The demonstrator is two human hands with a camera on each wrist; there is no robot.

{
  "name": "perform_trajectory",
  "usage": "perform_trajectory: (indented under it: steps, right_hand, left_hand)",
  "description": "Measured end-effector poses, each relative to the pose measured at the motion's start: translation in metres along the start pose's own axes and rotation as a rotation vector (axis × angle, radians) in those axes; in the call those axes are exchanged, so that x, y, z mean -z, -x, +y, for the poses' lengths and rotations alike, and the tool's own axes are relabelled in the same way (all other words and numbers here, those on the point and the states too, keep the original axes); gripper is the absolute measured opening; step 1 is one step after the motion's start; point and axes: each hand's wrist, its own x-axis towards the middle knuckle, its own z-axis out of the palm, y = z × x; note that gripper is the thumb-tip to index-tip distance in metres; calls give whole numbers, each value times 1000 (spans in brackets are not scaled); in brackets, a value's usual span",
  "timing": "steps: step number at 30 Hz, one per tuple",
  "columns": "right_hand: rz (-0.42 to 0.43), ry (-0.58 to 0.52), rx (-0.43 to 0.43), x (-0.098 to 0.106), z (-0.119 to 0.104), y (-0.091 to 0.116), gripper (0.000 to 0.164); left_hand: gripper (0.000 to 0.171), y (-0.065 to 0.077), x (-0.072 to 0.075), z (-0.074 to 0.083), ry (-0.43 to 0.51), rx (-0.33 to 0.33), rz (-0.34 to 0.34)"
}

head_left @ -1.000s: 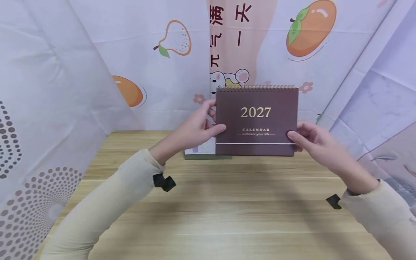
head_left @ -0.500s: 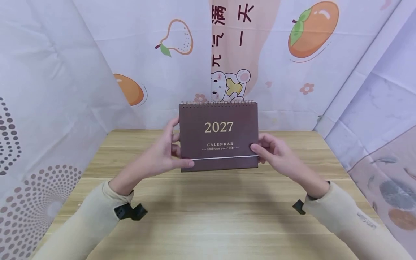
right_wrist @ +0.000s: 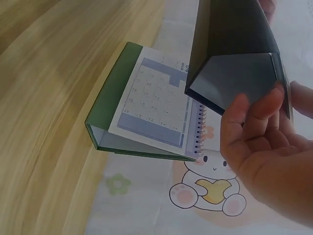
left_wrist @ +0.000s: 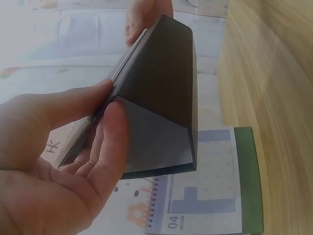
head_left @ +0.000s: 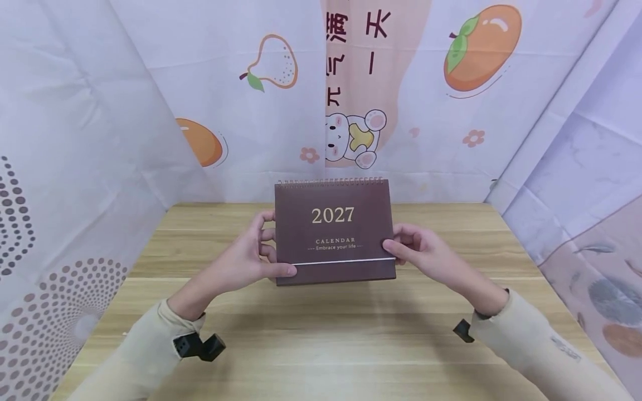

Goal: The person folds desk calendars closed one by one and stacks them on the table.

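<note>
A dark brown 2027 desk calendar (head_left: 335, 231) with a spiral top edge faces me near the back of the table, held between both hands. My left hand (head_left: 243, 259) pinches its left side, thumb on the front near the bottom and fingers behind. At the right edge, my right hand (head_left: 428, 256) grips it with the thumb in front. Both wrist views show the hollow underside of its folded stand. A green-based desk calendar (right_wrist: 154, 103) with a blue-and-white month page stands on the table behind it; in the head view the brown one hides it.
The wood-grain table (head_left: 331, 334) meets a white printed cloth (head_left: 225, 72) at the back. More patterned cloth hangs on the left (head_left: 60, 223) and right sides. Dark wrist-worn devices sit at both sleeve cuffs.
Both hands have brought the brown calendar left and down, in front of the green-based one, which showed partly at first. The left thumb now lies lower on the cover.
</note>
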Motion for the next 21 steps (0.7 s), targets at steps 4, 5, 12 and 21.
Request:
perform_trajectory:
  steps: [4,5,12,21]
  right_hand:
    - [15,-21,-47,5,-3,4,20]
    - [18,-19,-55,6,-3,5,20]
    - [67,-29,-80,6,-5,9,24]
    - [117,-63,-72,2,-1,10,24]
  left_hand:
    - [90,1,-3,6,18,22,-2]
    - [90,1,-3,7,19,23,-3]
    - [88,2,-5,10,26,43,6]
    - [89,-1,-5,10,11,53,11]
